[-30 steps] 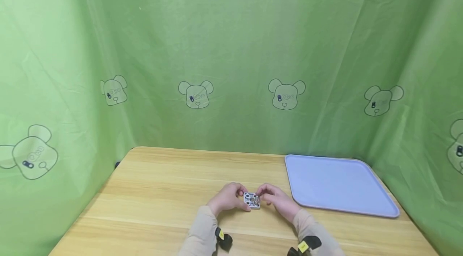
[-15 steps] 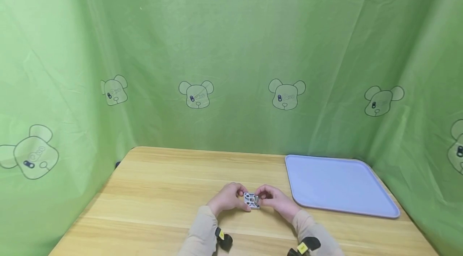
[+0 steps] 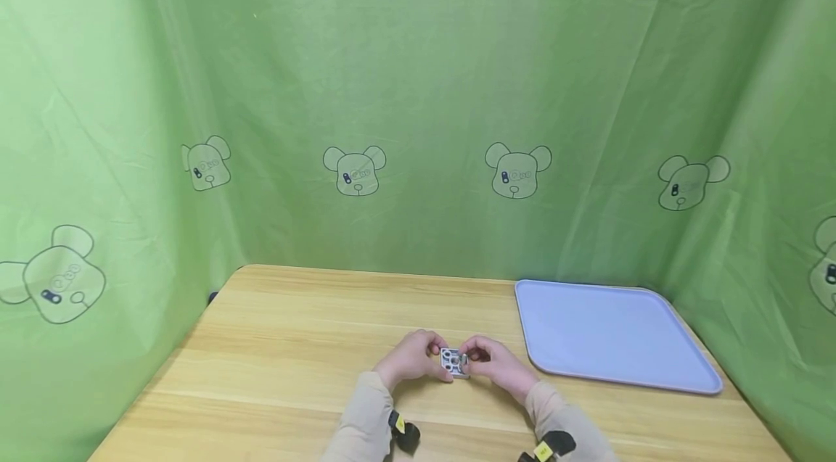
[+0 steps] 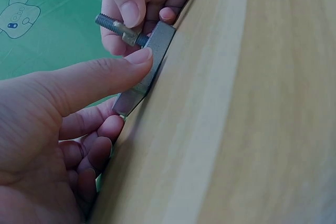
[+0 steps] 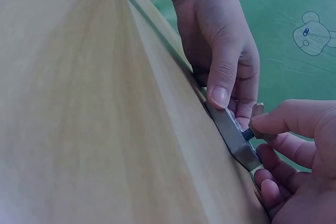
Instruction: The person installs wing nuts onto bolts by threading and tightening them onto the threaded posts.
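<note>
A small square metal plate [image 3: 452,360] with several round holes lies at the table's front middle. My left hand [image 3: 413,357] grips its left side, thumb on the near edge and fingers on the far edge. From the plate's face rises a threaded stud [image 4: 107,22], seen side-on in the left wrist view. A wing nut [image 4: 128,36] sits partway along the thread, a little above the plate. My right hand [image 3: 499,366] pinches this nut between thumb and forefinger, and its fingertips partly cover it. In the right wrist view one wing sticks up beside the thumb.
A pale blue tray [image 3: 614,335] lies at the back right of the wooden table [image 3: 313,331]. Green curtains [image 3: 431,85] with bear prints stand behind and at both sides. Black wrist cameras are strapped to both sleeves.
The right hand has shifted slightly, its thumb and forefinger now bent closer round the wing nut. The left hand and the plate have stayed in place.
</note>
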Available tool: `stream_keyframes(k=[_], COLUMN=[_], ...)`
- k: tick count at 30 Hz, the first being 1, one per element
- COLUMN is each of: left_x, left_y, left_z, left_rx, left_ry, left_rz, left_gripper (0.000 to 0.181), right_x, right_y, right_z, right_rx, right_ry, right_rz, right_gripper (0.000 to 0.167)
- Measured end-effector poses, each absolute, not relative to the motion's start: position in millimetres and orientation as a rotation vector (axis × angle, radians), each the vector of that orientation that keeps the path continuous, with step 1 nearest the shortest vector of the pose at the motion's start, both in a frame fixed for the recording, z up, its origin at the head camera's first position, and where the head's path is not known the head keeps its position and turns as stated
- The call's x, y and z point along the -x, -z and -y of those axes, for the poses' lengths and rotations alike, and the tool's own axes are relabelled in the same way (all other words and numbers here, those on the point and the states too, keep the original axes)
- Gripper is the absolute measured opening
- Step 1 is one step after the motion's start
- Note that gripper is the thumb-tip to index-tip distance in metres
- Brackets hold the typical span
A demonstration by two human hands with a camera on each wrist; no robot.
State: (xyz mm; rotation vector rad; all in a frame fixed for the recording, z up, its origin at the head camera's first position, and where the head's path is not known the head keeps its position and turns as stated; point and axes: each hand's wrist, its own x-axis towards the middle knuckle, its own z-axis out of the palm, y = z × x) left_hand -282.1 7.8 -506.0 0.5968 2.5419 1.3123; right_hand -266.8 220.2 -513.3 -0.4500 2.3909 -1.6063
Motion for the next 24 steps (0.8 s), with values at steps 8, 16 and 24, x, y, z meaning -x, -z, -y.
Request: stream_keyframes(k=[8,16,24], left_x=[282,283,282], left_y=[506,506,507], left_z=[-8,-8,-8], left_rx=[-0.607,-0.611,-0.600], left_ry=[-1.317,-1.314,-1.321], left_rz=[-2.541,-2.547,-2.544], left_gripper=[0.046,0.047,0.047], right_x=[262,262,268], right_y=[511,511,511], right_z=[-213,-212,-227], right_rx=[0.417,0.413,0.454], right_ry=[1.598,1.582,1.657], right_rz=[-2.495,-2.514,-2.307], right_gripper=[0.028,0.030,0.031])
